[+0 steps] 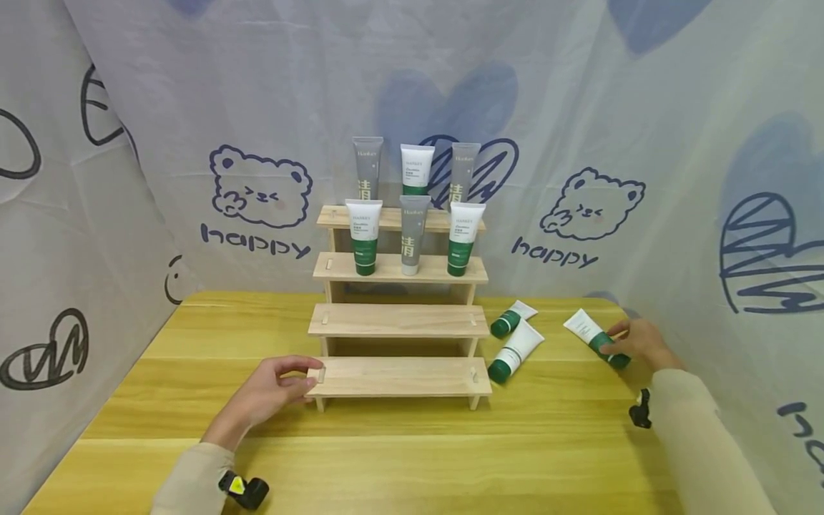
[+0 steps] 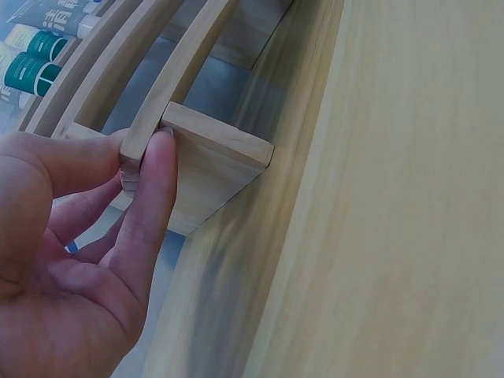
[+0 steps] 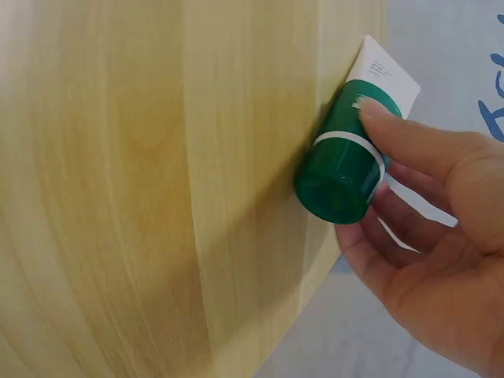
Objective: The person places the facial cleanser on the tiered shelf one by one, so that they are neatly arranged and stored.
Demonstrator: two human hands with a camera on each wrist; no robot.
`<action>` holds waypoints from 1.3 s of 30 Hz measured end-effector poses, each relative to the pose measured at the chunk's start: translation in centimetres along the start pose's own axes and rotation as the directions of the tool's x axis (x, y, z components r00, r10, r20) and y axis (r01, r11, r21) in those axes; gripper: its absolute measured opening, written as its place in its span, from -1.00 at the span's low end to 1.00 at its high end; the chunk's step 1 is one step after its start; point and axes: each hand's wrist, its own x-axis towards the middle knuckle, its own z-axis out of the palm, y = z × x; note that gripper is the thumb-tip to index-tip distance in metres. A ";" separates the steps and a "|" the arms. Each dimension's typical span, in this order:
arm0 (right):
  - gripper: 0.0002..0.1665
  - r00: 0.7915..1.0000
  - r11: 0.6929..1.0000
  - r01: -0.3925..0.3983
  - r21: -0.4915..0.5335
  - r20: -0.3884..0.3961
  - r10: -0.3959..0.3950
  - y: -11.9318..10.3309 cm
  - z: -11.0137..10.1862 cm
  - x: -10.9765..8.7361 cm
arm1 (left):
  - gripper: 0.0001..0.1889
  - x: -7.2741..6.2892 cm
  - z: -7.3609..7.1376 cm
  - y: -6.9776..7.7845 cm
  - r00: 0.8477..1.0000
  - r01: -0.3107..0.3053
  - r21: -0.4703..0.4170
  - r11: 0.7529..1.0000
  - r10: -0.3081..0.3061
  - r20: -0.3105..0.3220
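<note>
A stepped wooden display rack (image 1: 399, 377) stands mid-table. My left hand (image 1: 265, 390) pinches the left end of its lowest shelf; the left wrist view shows thumb and fingers on either side of the board (image 2: 146, 126). Over at the right, my right hand (image 1: 646, 343) holds a white-and-green squeeze tube (image 1: 586, 327) by its green half. In the right wrist view the thumb presses on the tube (image 3: 340, 169) from above, the other fingers curl along its far side, and the green cap points toward the camera. Whether the tube touches the table is hard to tell.
Two more white-and-green tubes (image 1: 516, 350) lie beside the rack's right side. Grey tubes (image 1: 413, 232) and white-and-green tubes (image 1: 364, 236) stand on the two upper shelves, three per shelf. A printed curtain (image 1: 257, 86) hangs behind and beside the yellow wooden table (image 1: 399, 472).
</note>
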 end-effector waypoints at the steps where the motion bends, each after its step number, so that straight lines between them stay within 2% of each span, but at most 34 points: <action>1: -0.29 0.999 1.000 -0.012 0.001 0.035 0.012 -0.1 -0.1 0.0 | -0.58 0.0 0.0 0.0 1.000 0.000 0.001 1.000 0.000 0.000; 5: -0.18 0.991 0.999 -0.036 -0.011 0.127 0.037 -0.4 -0.3 0.2 | -0.58 0.1 0.0 0.1 1.000 0.006 0.002 1.000 -0.006 -0.002; 9: -0.23 0.991 1.000 -0.022 -0.017 0.133 0.024 -0.5 -0.2 0.2 | -0.58 0.1 0.0 0.1 1.000 0.005 0.002 1.000 -0.005 0.000; 16: -0.21 0.996 1.000 -0.004 0.022 0.086 0.002 -0.8 -0.3 -0.5 | -0.58 0.1 0.0 0.1 1.000 0.001 0.004 1.000 -0.001 0.007; 24: -0.15 0.999 0.982 -0.031 0.184 0.023 0.028 -2.3 -0.8 -1.8 | -0.57 0.2 0.0 0.2 1.000 0.001 0.002 1.000 -0.001 0.004; 31: -0.05 1.000 0.964 -0.017 0.264 -0.018 0.022 -5.0 -1.5 -3.2 | -0.58 0.3 -0.1 0.1 1.000 -0.007 0.001 1.000 0.007 0.006; 39: -0.07 0.995 0.947 0.049 0.316 -0.094 -0.020 -8.5 -2.2 -4.9 | -0.58 0.3 -0.1 0.0 1.000 -0.003 -0.008 1.000 0.003 0.010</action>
